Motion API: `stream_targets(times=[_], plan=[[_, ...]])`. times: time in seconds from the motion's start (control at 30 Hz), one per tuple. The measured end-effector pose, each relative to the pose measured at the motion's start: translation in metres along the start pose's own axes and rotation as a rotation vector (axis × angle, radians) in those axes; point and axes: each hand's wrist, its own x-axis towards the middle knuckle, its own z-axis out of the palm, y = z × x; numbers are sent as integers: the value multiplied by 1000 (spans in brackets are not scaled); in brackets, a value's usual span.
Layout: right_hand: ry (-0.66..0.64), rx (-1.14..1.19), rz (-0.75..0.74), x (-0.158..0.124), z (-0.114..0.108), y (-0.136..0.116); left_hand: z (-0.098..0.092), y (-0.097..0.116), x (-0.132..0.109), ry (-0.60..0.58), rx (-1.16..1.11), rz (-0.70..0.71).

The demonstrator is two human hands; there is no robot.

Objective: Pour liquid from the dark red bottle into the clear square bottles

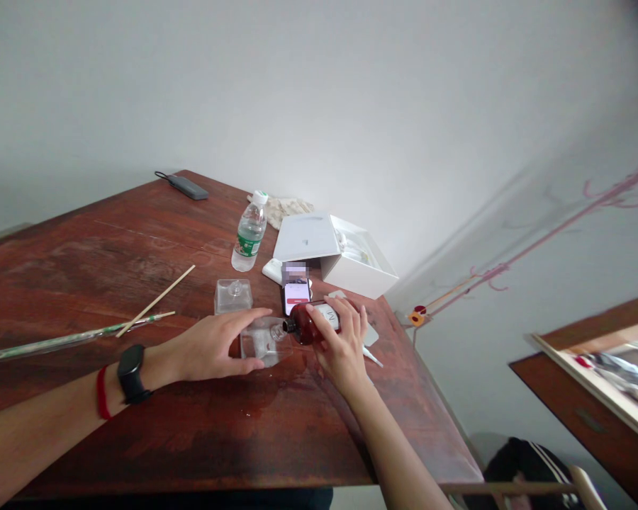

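Observation:
My right hand (341,340) is wrapped round a brown bottle (304,324) with a white label. The bottle is tipped on its side, its black open mouth pointing left, right at the neck of a clear square bottle (266,345). My left hand (217,345) holds that clear bottle from the left, thumb along the near side and fingers along the far side. I cannot tell whether liquid is flowing between the two mouths. Just behind stands another clear square container (233,295). Drops of liquid (248,413) lie on the wood in front.
On the wooden table (154,446) stand a water bottle (249,237) and an open white box (359,273). A lit phone (296,289) lies before the box. To the left are a wooden stick (157,301) and a wrapped stick (74,341). A grey power bank (188,186) lies far back.

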Motion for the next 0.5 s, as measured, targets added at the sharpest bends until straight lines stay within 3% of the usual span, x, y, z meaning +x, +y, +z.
stream_targets(times=[0.5], plan=[[7, -6, -13, 1, -4, -2, -1, 1, 0, -6, -24, 11]])
